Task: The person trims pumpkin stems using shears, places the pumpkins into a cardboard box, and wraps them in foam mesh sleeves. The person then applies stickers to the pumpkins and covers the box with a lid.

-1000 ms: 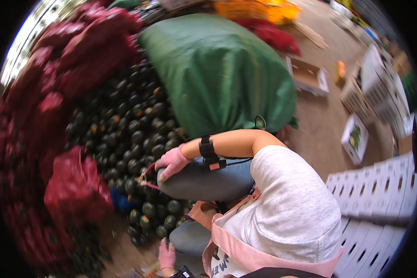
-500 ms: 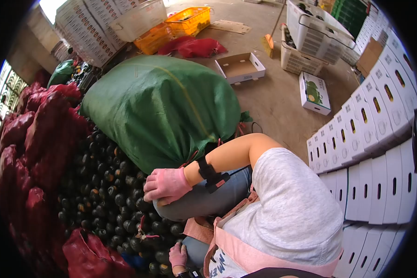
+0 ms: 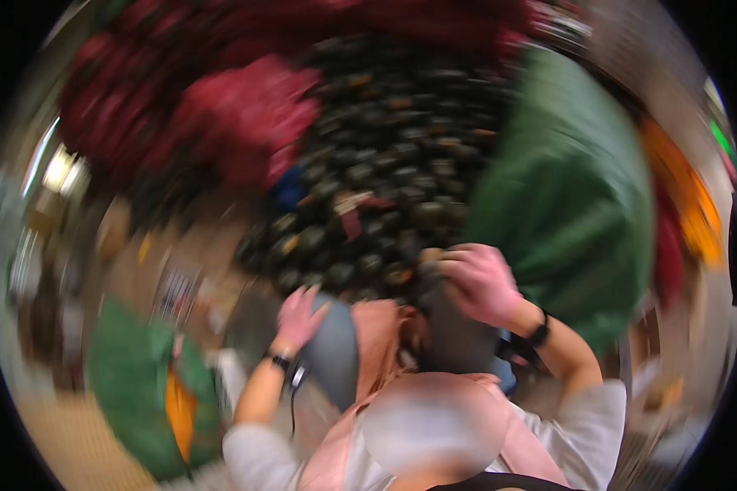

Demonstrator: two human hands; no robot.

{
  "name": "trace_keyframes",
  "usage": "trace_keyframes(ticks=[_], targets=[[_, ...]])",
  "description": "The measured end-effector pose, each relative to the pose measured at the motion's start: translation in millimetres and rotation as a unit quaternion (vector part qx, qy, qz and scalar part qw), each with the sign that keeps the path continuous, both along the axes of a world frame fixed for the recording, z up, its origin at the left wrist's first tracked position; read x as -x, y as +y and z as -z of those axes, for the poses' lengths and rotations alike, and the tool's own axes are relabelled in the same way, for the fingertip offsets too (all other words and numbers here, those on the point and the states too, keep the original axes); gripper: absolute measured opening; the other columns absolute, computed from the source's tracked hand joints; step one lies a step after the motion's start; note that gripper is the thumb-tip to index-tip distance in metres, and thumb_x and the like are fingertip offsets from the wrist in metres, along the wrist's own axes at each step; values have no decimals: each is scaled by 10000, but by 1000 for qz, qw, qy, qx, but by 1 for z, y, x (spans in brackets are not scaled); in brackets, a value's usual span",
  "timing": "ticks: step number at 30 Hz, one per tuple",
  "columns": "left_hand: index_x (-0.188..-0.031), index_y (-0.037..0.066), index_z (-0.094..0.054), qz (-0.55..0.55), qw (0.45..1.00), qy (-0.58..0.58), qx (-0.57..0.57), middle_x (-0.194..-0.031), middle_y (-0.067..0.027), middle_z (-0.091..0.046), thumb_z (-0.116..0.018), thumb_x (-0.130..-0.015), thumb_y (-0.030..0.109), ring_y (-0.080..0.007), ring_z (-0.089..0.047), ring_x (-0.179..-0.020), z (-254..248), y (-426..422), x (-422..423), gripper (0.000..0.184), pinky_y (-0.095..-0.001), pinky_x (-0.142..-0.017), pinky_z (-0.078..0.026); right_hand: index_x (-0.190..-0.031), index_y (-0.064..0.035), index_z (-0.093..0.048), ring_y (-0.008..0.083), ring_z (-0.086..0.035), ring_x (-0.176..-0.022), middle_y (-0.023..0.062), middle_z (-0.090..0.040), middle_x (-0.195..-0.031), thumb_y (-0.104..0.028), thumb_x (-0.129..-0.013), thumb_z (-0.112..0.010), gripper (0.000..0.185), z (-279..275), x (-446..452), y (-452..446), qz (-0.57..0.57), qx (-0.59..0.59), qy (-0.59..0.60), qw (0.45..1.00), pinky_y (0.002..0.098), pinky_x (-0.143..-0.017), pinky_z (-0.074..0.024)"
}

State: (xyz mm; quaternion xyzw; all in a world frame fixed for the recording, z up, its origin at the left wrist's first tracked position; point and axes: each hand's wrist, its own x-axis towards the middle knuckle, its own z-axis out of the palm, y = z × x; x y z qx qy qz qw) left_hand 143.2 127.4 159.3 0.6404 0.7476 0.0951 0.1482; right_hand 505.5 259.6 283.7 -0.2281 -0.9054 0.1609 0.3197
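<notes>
My left hand [image 3: 299, 317], in a pink glove, rests on my left knee with its thumb apart from the fingers and nothing in it. On my right knee lies my right hand [image 3: 479, 281], also gloved in pink; motion smears its bent fingers. In front of both knees spreads a heap of dark green round produce [image 3: 385, 164], some with orange patches. A pinkish-red strip with pale ties [image 3: 350, 217] lies on the heap. The large green sack [image 3: 569, 188] stands right beside my right hand.
Red mesh sacks [image 3: 246, 110] stand at the upper left, near a small blue object [image 3: 288, 190]. Another green sack [image 3: 143, 393] with an orange strip lies at the lower left. Orange crates [image 3: 684, 196] blur at the right edge.
The view has swung left, so the large green sack now shows on the right and the white boxes have left view. Both hands remain on my knees.
</notes>
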Motion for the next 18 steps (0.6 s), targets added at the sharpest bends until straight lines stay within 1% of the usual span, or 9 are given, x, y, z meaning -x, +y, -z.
trace_keyframes(ticks=[2, 4, 5, 7, 10, 11, 14, 15, 18], targets=[[-1306, 120, -440, -9, 1000, 16, 0, -1323, -207, -428, -497, -858, 487, -365, -407, -1217, -1, -13, 2, 581, -434, -1021, -334, -1002, -62, -587, 306, -545, -988, 103, -598, -1015, -109, -676, -653, 336, 0, 4, -6, 20, -28, -22, 999, 420, -850, -419], [-1271, 117, -472, -13, 1000, 4, 5, -1239, -181, -485, -496, -860, 464, -366, -451, -1148, -16, -18, -3, 539, -428, -973, -371, -1039, -66, -584, 318, -525, -1025, 115, -584, -1038, -210, -650, -687, 427, -6, 4, -9, 2, -5, -56, 998, 436, -888, -394], [-1282, 124, -455, -15, 999, -22, 28, -1257, -176, -474, -473, -879, 465, -369, -437, -1164, -27, -16, -3, 529, -438, -976, -367, -1048, -64, -582, 330, -509, -1040, 120, -571, -1060, -261, -626, -700, 481, -11, 4, -7, -43, 4, -74, 996, 450, -904, -377], [-1217, 140, -502, -7, 1000, 13, 4, -1135, -157, -511, -493, -858, 496, -360, -473, -1072, -41, -16, -7, 506, -451, -890, -414, -1058, -84, -585, 358, -453, -1099, 140, -518, -1139, -361, -568, -718, 578, -10, -13, 6, -120, 25, -92, 988, 491, -947, -332], [-1177, 154, -539, 25, 997, 63, 25, -1064, -147, -518, -527, -819, 533, -358, -485, -1004, -48, -14, -7, 522, -451, -850, -426, -1072, -119, -586, 370, -431, -1121, 152, -493, -1168, -379, -571, -717, 579, -24, -10, 13, -183, 1, -187, 965, 512, -955, -320], [-1165, 157, -550, 38, 995, 80, 36, -1045, -143, -518, -537, -806, 543, -357, -486, -985, -50, -14, -6, 527, -449, -843, -426, -1078, -144, -589, 372, -417, -1140, 159, -477, -1191, -402, -562, -723, 592, -23, -9, 15, -189, -2, -221, 957, 553, -948, -313], [-1136, 152, -574, 56, 994, 90, 34, -1016, -134, -514, -546, -782, 563, -357, -482, -950, -44, -12, -1, 544, -447, -837, -421, -1081, -140, -588, 363, -416, -1146, 151, -474, -1201, -424, -551, -720, 615, -21, -1, 22, -222, -39, -266, 937, 589, -928, -311], [-1115, 145, -587, 49, 997, 58, 17, -1033, -122, -523, -545, -784, 548, -341, -488, -964, -43, -12, 1, 524, -439, -847, -413, -1075, -134, -588, 348, -442, -1120, 146, -492, -1172, -433, -546, -709, 620, -23, 4, 24, -236, -58, -265, 933, 604, -900, -330], [-1111, 141, -585, 138, 989, -13, -48, -1046, -113, -538, -549, -791, 528, -326, -500, -969, -37, -3, 7, 504, -429, -854, -409, -1060, -123, -589, 330, -479, -1078, 142, -514, -1133, -433, -555, -695, 602, -25, 26, 41, -344, -60, -229, 909, 594, -872, -356]])
